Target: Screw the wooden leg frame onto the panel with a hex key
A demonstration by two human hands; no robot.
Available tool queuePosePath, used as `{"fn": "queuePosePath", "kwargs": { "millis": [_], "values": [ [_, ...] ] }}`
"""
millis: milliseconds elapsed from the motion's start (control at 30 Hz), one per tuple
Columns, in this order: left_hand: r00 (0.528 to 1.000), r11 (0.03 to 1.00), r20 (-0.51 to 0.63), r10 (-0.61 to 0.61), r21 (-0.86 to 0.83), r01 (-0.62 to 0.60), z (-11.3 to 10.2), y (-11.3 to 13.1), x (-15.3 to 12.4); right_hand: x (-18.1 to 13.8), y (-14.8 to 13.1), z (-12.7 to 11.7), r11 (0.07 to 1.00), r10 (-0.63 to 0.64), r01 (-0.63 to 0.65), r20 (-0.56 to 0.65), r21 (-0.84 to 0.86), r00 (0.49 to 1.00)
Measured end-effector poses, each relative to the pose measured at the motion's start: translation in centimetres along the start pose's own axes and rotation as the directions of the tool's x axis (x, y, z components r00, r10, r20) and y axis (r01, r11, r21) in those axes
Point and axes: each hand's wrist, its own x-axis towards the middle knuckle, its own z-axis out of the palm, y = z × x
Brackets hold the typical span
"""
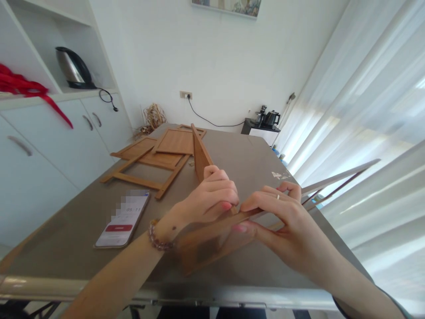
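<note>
Above the near side of the table, my left hand (pixel 214 195) is closed round the near end of a brown wooden panel (pixel 200 153) that stands on edge. My right hand (pixel 279 217) pinches the rail of a wooden frame (pixel 343 175) between thumb and fingers. The frame stretches from below my hands to past the table's right edge, and its near end is blurred. Panel and frame meet close to the left fingers; those fingers hide whether they are joined. Several small metal pieces (pixel 191 164) lie left of the panel.
More wooden frames and panels (pixel 141 179) lie at the table's left. Nearer stands no upright thing but a flat phone (pixel 122 220) on the grey tabletop (pixel 76 239). Dried stalks (pixel 154 116) are at the back left, a white curtain (pixel 375 102) hangs at right.
</note>
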Motion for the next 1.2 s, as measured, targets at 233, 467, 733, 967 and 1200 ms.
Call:
{"fn": "queuePosePath", "kwargs": {
  "millis": [233, 467, 733, 967, 1200],
  "values": [
    [0.999, 1.000, 0.053, 0.003, 0.007, -0.003, 0.1, -0.5, -0.3, -0.3, 0.1, 0.0, 1.000, -0.010, 0.010, -0.023, -0.001, 1.000],
    [0.999, 0.999, 0.008, -0.040, 0.011, 0.040, -0.1, 0.5, -0.1, -0.4, 0.3, 0.1, 0.999, -0.047, 0.045, -0.058, -0.024, 0.997],
    [0.996, 0.996, 0.009, -0.090, -0.011, 0.090, -0.8, 1.5, 0.1, -0.2, -0.1, 0.2, 0.988, -0.126, 0.115, -0.108, -0.102, 0.986],
    [1.000, 1.000, 0.017, -0.014, -0.008, 0.014, -0.4, 0.5, -0.4, -0.2, 0.4, 0.4, 0.973, -0.205, 0.194, -0.074, -0.128, 0.976],
    [1.000, 0.999, 0.024, 0.006, -0.035, -0.006, -0.3, 0.4, -0.1, -0.4, 0.9, 0.5, 0.959, -0.233, 0.222, -0.044, -0.176, 0.972]
  ]
}}
